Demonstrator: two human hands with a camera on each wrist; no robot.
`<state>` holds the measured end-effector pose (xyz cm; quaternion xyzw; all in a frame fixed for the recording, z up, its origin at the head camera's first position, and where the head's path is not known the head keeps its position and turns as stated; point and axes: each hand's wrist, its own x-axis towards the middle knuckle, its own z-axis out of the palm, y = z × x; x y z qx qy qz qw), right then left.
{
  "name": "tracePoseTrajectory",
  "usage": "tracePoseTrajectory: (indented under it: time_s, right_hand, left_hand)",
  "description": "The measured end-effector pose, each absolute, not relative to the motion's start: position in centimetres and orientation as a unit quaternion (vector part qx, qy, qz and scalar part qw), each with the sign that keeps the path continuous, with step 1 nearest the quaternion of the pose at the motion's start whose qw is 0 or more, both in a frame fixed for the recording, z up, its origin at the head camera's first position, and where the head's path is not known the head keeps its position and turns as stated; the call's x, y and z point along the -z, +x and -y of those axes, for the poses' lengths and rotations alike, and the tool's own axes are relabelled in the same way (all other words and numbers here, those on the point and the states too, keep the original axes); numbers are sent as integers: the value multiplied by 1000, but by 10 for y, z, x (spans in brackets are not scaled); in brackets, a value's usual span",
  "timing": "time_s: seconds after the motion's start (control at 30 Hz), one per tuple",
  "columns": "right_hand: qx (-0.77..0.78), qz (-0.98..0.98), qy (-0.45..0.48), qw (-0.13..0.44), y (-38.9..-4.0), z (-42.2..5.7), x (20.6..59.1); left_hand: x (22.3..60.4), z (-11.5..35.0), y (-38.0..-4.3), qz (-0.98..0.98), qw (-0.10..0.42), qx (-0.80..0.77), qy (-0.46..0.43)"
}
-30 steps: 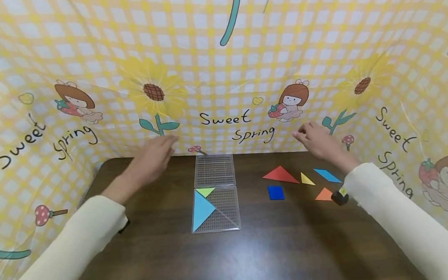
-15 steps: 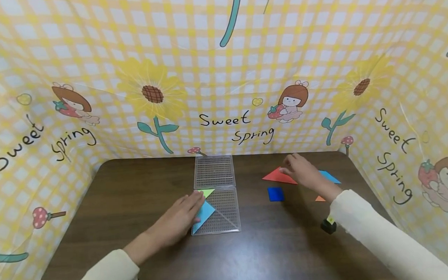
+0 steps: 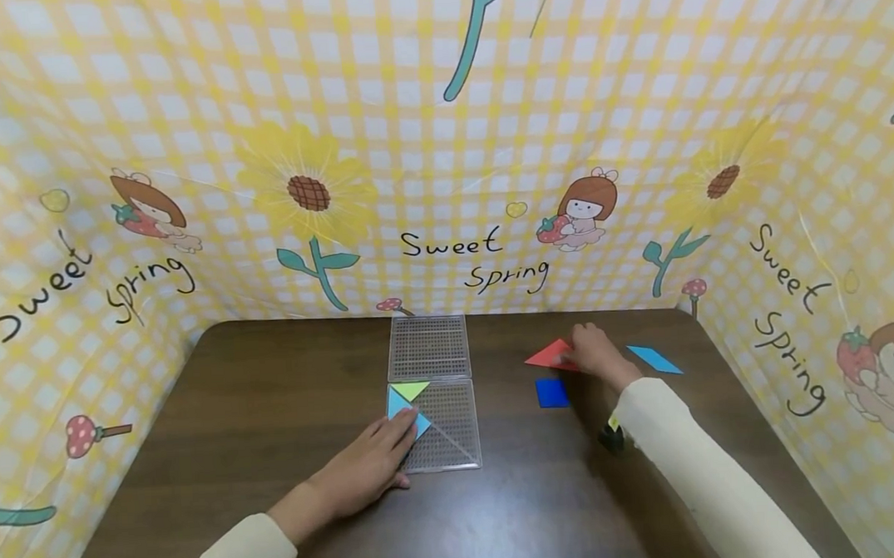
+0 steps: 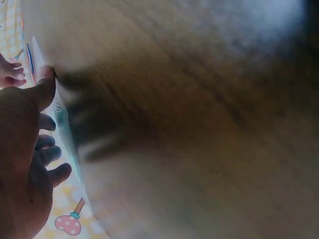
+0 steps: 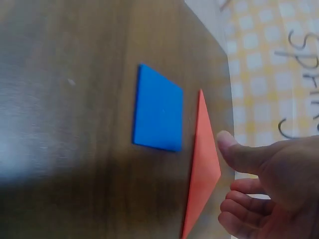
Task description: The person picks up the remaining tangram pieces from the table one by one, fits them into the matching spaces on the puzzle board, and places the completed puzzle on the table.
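My left hand (image 3: 372,461) rests with extended fingers on the light blue triangle (image 3: 397,402), covering its lower part. That triangle lies in the clear gridded tray (image 3: 457,432), beside a light green triangle (image 3: 413,389). At the red triangle's (image 3: 546,354) right end is my right hand (image 3: 599,360). In the right wrist view, the thumb is beside the red triangle (image 5: 205,169), while the other fingers are loosely bent with nothing in them. Whether the thumb touches the piece, I cannot tell. A dark blue square (image 3: 551,393) lies just in front of the red piece.
A second clear gridded panel (image 3: 429,348) adjoins the tray's far edge. To the right lies a blue parallelogram (image 3: 654,359). The brown tabletop (image 3: 287,386) ends at a yellow checked cloth (image 3: 426,147) hung behind and along both sides.
Both hands have come down from above the table's far side. My left hand settled on the light blue triangle and slid slightly nearer; my right hand reached the red triangle, its arm shifting left.
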<state>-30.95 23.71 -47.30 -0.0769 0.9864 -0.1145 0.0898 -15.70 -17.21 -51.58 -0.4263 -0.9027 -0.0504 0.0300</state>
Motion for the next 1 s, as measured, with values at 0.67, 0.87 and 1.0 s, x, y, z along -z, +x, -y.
tracePoseTrajectory:
  time_s: [0.67,0.87,1.0]
  right_hand:
    - [136,-976,7,167,-328,-235,483]
    - [221,-963,28,153,-328,-238,486]
    - [254,-961,19,108,-330,-243,491]
  left_hand:
    - [520,174,-156,909,15,74,-410]
    - [518,174,-156,911,11,69,-407]
    - [517,173,-157,911,17,54,-408]
